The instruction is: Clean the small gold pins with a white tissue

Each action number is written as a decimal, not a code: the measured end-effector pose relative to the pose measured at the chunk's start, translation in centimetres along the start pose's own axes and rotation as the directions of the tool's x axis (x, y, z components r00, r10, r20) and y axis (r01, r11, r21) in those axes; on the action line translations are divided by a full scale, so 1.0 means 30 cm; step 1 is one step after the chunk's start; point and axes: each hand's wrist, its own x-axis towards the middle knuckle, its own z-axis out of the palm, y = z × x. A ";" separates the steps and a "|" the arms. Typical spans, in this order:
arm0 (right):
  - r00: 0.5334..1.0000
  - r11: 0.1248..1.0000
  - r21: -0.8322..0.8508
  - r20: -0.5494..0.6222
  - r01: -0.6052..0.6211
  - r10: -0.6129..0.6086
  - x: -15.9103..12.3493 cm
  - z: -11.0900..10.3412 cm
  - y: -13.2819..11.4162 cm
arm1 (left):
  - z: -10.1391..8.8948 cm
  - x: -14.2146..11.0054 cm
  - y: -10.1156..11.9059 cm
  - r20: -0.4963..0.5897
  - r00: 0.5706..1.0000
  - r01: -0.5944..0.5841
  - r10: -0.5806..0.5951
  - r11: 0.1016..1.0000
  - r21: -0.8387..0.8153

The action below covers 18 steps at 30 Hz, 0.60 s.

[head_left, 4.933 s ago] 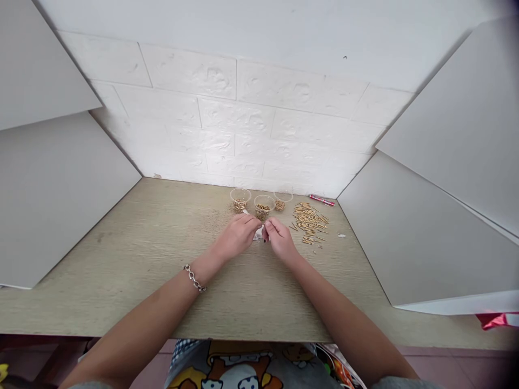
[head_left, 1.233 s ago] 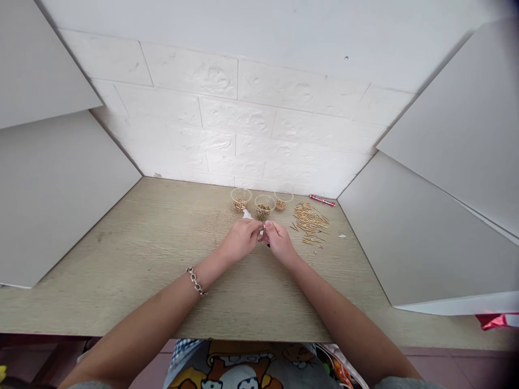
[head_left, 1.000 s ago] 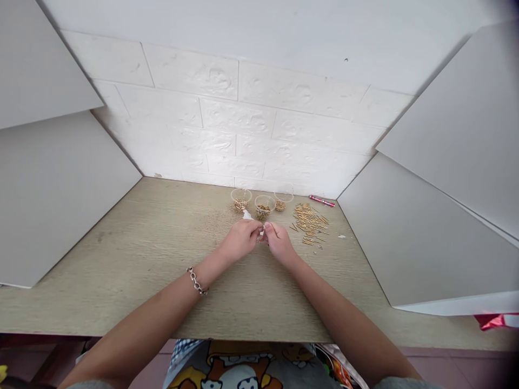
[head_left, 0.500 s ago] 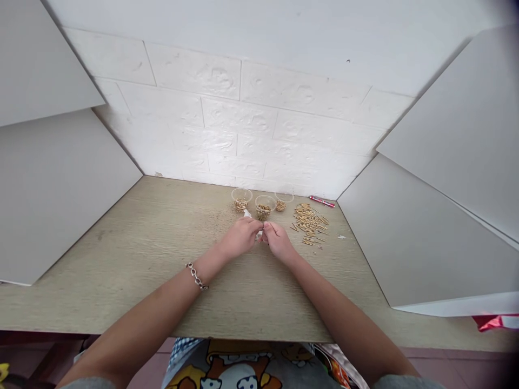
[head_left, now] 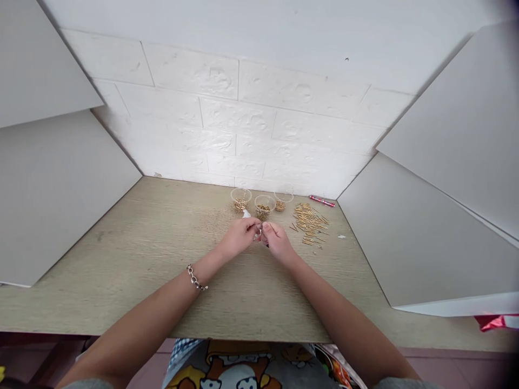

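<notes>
My left hand and my right hand meet over the middle of the table, fingertips pinched close together. Whatever sits between them is too small to make out. A bit of white material shows beyond my left fingers. Just past the hands stands a clear cup of small gold-coloured pieces. Another clear cup with similar pieces is to its left, and a third cup holding a few stands to its right. Right of my right hand lies a pile of thin gold-coloured pins.
A red patterned stick-like packet lies by the wall at the back right. Tiny brown bits are scattered left of the cups. Grey panels flank the wooden table on both sides, and a white brick-pattern wall closes the back.
Both hands stay almost in place, fingertips still together. My left fingers have shifted very slightly, and the view has moved a little.
</notes>
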 end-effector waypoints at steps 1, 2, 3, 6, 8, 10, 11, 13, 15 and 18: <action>1.000 1.000 0.016 0.001 -0.002 0.002 -0.002 0.005 0.000 | -0.001 0.001 -0.002 -0.007 1.000 0.007 -0.007 1.000 0.003; 1.000 0.999 0.034 -0.004 -0.003 0.003 -0.003 0.009 0.000 | -0.003 0.002 -0.002 -0.013 1.000 0.012 -0.012 1.000 0.003; 1.000 0.999 0.053 -0.016 0.000 0.001 -0.005 0.013 0.000 | -0.004 0.002 -0.002 -0.017 1.000 0.012 -0.012 1.000 -0.001; 0.997 0.995 0.102 -0.073 0.011 -0.004 -0.006 0.016 -0.001 | -0.006 -0.003 0.008 -0.026 1.000 -0.009 0.008 1.000 -0.016; 0.994 0.992 0.128 -0.108 0.011 0.003 -0.005 0.013 0.000 | -0.005 -0.007 0.015 -0.028 0.999 -0.039 0.038 0.999 -0.014; 0.992 0.991 0.137 -0.123 0.003 0.014 -0.004 0.008 0.000 | -0.002 -0.010 0.019 -0.031 0.998 -0.061 0.061 0.998 0.002; 0.992 0.991 0.135 -0.124 -0.001 0.018 -0.004 0.007 0.000 | -0.001 -0.011 0.019 -0.034 0.997 -0.065 0.066 0.998 0.011; 0.992 0.992 0.129 -0.123 -0.003 0.020 -0.003 0.005 0.000 | 0.002 -0.011 0.018 -0.038 0.997 -0.070 0.071 0.997 0.025; 0.992 0.991 0.132 -0.125 -0.004 0.021 -0.004 0.006 0.000 | 0.004 -0.011 0.015 -0.040 0.996 -0.076 0.077 0.996 0.035; 0.990 0.991 0.137 -0.138 -0.005 0.024 -0.005 0.007 0.000 | 0.005 -0.012 0.014 -0.050 0.995 -0.084 0.086 0.995 0.047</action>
